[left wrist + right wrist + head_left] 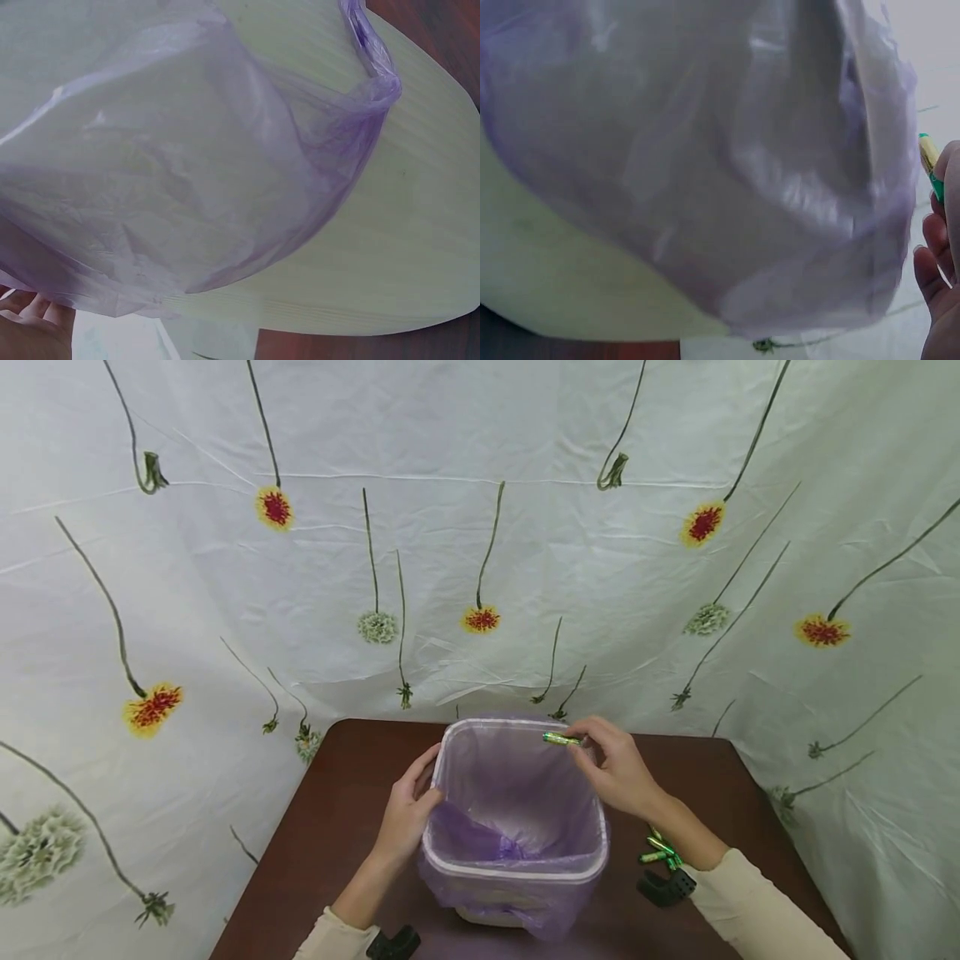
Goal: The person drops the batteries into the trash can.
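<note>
A pale trash bin [420, 202] stands upright, lined with a thin purple bag [555, 906] folded over its rim. My left hand [405, 814] grips the bin's left side, thumb at the rim and fingers along the outside. Over the far right corner of the opening, my right hand [617, 768] pinches a green and gold battery [561, 739] between thumb and fingers. The same battery [930, 157] shows at the right edge of the right wrist view. Inside, the bag's bunched bottom is visible. Several more batteries [660, 853] lie on the table, partly hidden by the right forearm.
The dark brown table [352, 768] has rounded corners. A white cloth [450, 543] printed with flowers hangs behind it and along both sides. Black wrist devices [666, 887] sit on both wrists, close to the cream sleeves [757, 910].
</note>
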`<state>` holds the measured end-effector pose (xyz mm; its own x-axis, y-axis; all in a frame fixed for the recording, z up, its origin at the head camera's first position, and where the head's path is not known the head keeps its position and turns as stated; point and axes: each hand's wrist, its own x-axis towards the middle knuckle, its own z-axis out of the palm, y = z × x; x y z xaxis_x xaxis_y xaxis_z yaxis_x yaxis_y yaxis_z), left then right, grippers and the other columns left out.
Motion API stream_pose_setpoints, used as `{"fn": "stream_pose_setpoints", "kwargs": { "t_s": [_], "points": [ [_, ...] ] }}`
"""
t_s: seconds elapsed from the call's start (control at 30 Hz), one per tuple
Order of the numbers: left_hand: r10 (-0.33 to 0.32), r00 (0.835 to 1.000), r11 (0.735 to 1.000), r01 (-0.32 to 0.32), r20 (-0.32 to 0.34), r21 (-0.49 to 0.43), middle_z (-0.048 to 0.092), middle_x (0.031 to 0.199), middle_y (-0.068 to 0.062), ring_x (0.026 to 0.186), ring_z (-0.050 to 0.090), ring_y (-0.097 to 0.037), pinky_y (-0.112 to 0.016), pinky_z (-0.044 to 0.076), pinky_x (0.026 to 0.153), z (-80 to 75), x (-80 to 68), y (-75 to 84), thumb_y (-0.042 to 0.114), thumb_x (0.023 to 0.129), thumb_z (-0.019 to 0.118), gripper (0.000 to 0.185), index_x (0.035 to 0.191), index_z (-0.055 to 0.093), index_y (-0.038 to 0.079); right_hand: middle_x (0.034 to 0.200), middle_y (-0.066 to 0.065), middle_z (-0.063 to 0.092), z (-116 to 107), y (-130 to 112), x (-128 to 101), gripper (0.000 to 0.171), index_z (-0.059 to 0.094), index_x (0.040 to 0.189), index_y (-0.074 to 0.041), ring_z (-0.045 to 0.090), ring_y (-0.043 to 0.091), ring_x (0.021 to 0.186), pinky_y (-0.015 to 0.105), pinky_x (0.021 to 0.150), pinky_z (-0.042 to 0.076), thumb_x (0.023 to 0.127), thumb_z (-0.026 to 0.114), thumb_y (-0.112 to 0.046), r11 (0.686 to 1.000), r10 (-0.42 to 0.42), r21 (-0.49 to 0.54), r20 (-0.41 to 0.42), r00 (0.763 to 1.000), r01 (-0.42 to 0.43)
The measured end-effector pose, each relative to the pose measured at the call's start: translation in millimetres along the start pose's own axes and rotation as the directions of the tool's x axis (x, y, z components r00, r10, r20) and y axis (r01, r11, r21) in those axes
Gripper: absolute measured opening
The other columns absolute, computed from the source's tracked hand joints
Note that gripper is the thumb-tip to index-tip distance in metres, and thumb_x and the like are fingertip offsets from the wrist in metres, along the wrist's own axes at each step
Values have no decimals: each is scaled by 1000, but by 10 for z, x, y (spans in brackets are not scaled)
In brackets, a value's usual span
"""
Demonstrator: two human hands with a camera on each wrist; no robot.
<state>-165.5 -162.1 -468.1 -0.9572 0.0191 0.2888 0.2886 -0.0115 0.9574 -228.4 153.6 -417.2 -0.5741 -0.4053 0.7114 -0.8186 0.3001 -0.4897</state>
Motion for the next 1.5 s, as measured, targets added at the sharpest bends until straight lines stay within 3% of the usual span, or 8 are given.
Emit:
{"fn": "stream_pose_setpoints", "kwargs": {
  "t_s": [0.1, 0.2, 0.4, 0.53, 0.67, 1.13, 1.33, 1.5],
  "points": [
    [2, 1000, 1000, -2, -2, -7, 44, 156, -21, 143, 41, -33, -27, 42, 106, 1, -3, 0, -16, 85, 47, 71, 154, 41, -5, 101, 9, 68, 61, -23, 64, 26, 71, 111, -6, 60, 17, 74, 30, 58, 50, 91, 69, 9, 999, 14, 42, 28, 1000, -15],
    [7, 1000, 1000, -7, -7, -18, 44, 156, -21, 143, 41, -34, -26, 41, 106, 5, -6, -4, -16, 84, 48, 71, 154, 42, -5, 105, 8, 69, 107, -39, 109, 24, 71, 112, -6, 63, 18, 84, 33, 69, 54, 93, 68, 8, 998, 20, 66, 51, 999, -24],
    [26, 1000, 1000, -26, 5, -9, 43, 156, -23, 144, 40, -36, -22, 42, 104, 11, 0, -11, -17, 83, 48, 72, 154, 41, -7, 106, 4, 68, 162, -38, 162, 25, 71, 113, -5, 63, 17, 91, 33, 75, 55, 91, 70, 7, 999, 3, 51, 85, 996, -7],
    [17, 1000, 1000, -17, 6, -6, 42, 157, -22, 144, 39, -34, -22, 42, 104, 10, 0, 0, -18, 83, 48, 72, 154, 41, -7, 112, 13, 69, 194, -37, 198, 31, 70, 120, 1, 65, 29, 96, 42, 77, 56, 89, 75, 4, 999, -25, 50, 87, 996, 21],
    [18, 1000, 1000, -18, 9, -16, 42, 157, -22, 145, 39, -34, -23, 41, 105, 16, 3, 12, -18, 84, 47, 72, 154, 40, -7, 117, 12, 69, 208, -34, 213, 37, 69, 123, 2, 63, 37, 98, 49, 77, 55, 86, 79, 3, 999, -42, 36, 80, 996, 39],
    [17, 1000, 1000, -17, -12, -6, 45, 155, -21, 143, 41, -34, -20, 41, 103, 18, -4, -3, -17, 83, 49, 72, 153, 43, -6, 113, 12, 70, 99, -8, 94, 34, 70, 119, 0, 64, 31, 93, 42, 76, 54, 86, 79, -1, 999, -13, -32, 66, 998, 16],
    [2, 1000, 1000, -2, -16, -5, 45, 156, -20, 143, 42, -32, -19, 41, 103, 26, -28, 1, -15, 82, 50, 73, 154, 43, -4, 109, 12, 69, -39, -3, -6, 34, 71, 119, -1, 61, 26, 83, 36, 66, 51, 86, 79, 1, 998, 9, -63, 48, 999, -6],
    [21, 1000, 1000, -21, -15, 0, 45, 156, -21, 143, 42, -34, -20, 41, 104, 19, -20, -4, -15, 82, 50, 72, 153, 43, -5, 106, 11, 70, -146, 11, -60, 34, 71, 118, -1, 63, 24, 86, 36, 72, 53, 86, 78, 4, 998, 13, -69, 23, 1000, -11]
  ]
}}
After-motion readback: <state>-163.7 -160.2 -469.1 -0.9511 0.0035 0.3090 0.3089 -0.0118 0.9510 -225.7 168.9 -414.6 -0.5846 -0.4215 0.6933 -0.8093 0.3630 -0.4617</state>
